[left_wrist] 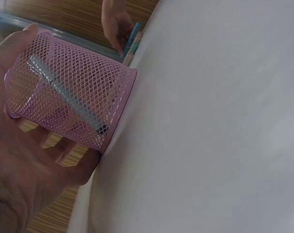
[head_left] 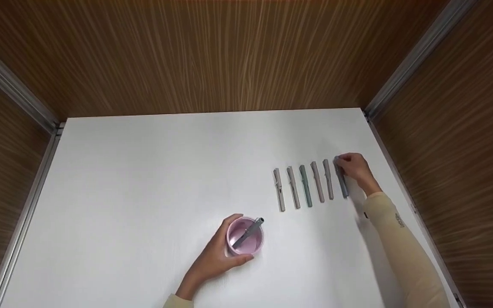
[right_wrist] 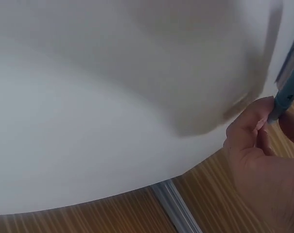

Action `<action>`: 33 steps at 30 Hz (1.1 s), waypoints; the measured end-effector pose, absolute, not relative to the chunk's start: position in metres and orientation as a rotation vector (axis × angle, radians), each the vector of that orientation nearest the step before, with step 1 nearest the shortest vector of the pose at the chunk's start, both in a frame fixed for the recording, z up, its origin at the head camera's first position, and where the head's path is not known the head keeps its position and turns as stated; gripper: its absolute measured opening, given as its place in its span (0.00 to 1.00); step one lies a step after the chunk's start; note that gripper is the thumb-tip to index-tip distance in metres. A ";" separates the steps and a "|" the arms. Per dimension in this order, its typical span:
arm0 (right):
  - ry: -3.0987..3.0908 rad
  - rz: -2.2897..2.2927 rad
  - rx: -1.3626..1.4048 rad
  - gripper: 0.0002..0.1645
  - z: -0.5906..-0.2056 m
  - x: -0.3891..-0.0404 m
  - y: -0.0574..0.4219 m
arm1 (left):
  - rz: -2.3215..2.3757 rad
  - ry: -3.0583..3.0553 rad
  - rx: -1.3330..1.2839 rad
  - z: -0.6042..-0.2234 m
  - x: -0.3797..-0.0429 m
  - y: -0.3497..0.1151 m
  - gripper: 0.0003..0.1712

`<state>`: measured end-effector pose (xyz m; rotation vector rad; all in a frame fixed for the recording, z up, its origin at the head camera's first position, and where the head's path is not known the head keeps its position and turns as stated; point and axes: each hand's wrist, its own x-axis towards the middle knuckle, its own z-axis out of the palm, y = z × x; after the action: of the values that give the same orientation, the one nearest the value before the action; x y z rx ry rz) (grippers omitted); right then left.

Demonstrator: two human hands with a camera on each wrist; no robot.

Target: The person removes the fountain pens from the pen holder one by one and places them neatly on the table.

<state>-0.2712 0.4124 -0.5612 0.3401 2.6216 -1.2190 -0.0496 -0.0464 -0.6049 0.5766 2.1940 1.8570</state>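
Observation:
My left hand grips a pink mesh pen cup, fingers and thumb round its sides. One grey pen leans inside; the left wrist view shows this pen through the mesh. At the right, my right hand pinches the far end of a blue pen between thumb and fingers. That blue pen shows at the edge of the right wrist view, its end between the fingertips. In the left wrist view, the blue pen slants up from the table.
Left of the blue pen, several pens lie in a spaced row, among them a green pen, a grey pen and a beige pen. Wood-grain panels with metal rails enclose the white table at the back and sides.

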 end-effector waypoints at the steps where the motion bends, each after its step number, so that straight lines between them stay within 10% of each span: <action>1: 2.619 -1.207 0.348 0.27 -0.562 -0.272 0.413 | 1.854 2.191 0.572 -0.605 -0.049 -0.046 0.59; 33: 2.814 -1.134 0.509 0.29 -0.562 -0.259 0.410 | 1.851 2.195 0.568 -0.607 -0.050 -0.047 0.59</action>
<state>-0.2587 0.4100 -0.5617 0.5088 2.8136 -1.1344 -0.0496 -0.0468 -0.6066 0.5677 2.1945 1.8511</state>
